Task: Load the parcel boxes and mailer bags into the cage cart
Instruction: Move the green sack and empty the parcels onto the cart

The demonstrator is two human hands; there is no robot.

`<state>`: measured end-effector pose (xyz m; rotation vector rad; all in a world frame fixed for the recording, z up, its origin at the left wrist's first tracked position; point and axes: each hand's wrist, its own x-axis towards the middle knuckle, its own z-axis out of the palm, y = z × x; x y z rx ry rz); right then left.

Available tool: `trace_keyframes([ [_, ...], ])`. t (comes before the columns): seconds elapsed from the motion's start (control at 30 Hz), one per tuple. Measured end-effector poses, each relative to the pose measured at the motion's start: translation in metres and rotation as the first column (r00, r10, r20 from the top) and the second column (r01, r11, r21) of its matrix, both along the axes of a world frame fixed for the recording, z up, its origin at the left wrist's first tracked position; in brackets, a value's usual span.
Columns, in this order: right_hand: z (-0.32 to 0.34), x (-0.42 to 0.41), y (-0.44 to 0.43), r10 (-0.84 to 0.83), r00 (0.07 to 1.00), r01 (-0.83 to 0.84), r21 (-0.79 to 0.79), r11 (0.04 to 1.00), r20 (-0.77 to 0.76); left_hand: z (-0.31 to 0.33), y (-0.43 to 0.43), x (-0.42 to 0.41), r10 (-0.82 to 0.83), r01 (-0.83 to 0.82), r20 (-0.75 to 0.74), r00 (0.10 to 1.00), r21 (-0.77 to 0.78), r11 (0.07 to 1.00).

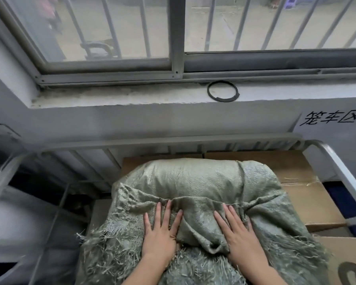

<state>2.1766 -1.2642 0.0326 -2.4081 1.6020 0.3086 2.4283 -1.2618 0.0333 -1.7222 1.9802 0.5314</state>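
A bulky green woven sack (195, 182) with frayed edges lies on top of brown cardboard boxes (304, 194) inside the cage cart (173, 140). My left hand (160, 231) presses flat on the sack's near part, fingers spread and straight. My right hand (236, 229) lies flat on it too, just to the right, fingers straight and pointing away from me. Neither hand grips the fabric. The sack hides most of the boxes beneath it.
The cart's grey metal rail runs along a white wall under a barred window (177, 33). A black ring (223, 91) lies on the sill. Another box with a dark print (345, 262) sits at the right. Cage bars (56, 202) stand at the left.
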Motion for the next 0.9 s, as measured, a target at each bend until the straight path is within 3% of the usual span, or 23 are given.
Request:
trace_keyframes([
  [0.2,0.014,0.006,-0.012,-0.041,0.999,0.040,0.156,0.987,0.002,-0.004,-0.002,-0.001,-0.031,0.034,0.074,0.997,-0.034,0.999],
  [0.27,0.035,0.005,-0.023,-0.045,0.998,0.026,0.340,0.940,0.048,0.010,-0.002,0.004,-0.054,0.054,0.005,0.999,-0.158,0.986],
  [0.33,0.067,0.002,-0.045,-0.098,0.992,0.040,0.530,0.847,0.083,0.031,-0.004,0.011,-0.074,0.041,-0.138,0.988,-0.230,0.972],
  [0.4,0.104,-0.004,-0.073,-0.144,0.986,0.036,0.744,0.667,0.081,0.054,-0.010,0.020,-0.139,0.051,-0.204,0.969,-0.383,0.922],
  [0.47,0.139,-0.008,-0.104,-0.137,0.986,0.004,0.822,0.570,0.090,0.078,-0.027,0.031,-0.184,0.008,-0.256,0.949,-0.565,0.825],
  [0.53,0.156,-0.007,-0.137,-0.142,0.983,-0.007,0.786,0.618,0.120,0.094,-0.059,0.041,-0.136,-0.076,-0.282,0.950,-0.630,0.772],
  [0.57,0.155,-0.004,-0.155,-0.160,0.979,0.023,0.713,0.701,0.126,0.103,-0.076,0.045,-0.090,-0.112,-0.278,0.956,-0.632,0.767],
  [0.63,0.135,0.002,-0.188,-0.187,0.976,0.120,0.448,0.886,0.107,0.113,-0.113,0.052,-0.007,-0.132,-0.224,0.975,-0.601,0.788],
  [0.67,0.122,0.004,-0.200,-0.177,0.981,0.141,0.336,0.931,0.078,0.113,-0.131,0.054,0.009,-0.097,-0.158,0.987,-0.558,0.824],
  [0.77,0.081,0.009,-0.223,-0.164,0.986,0.169,0.298,0.939,-0.043,0.091,-0.168,0.055,-0.120,0.137,0.069,0.990,-0.375,0.917],
  [0.9,0.041,0.020,-0.236,-0.169,0.985,0.172,0.323,0.931,-0.035,0.048,-0.202,0.043,-0.114,0.118,0.034,0.993,-0.213,0.970],
])
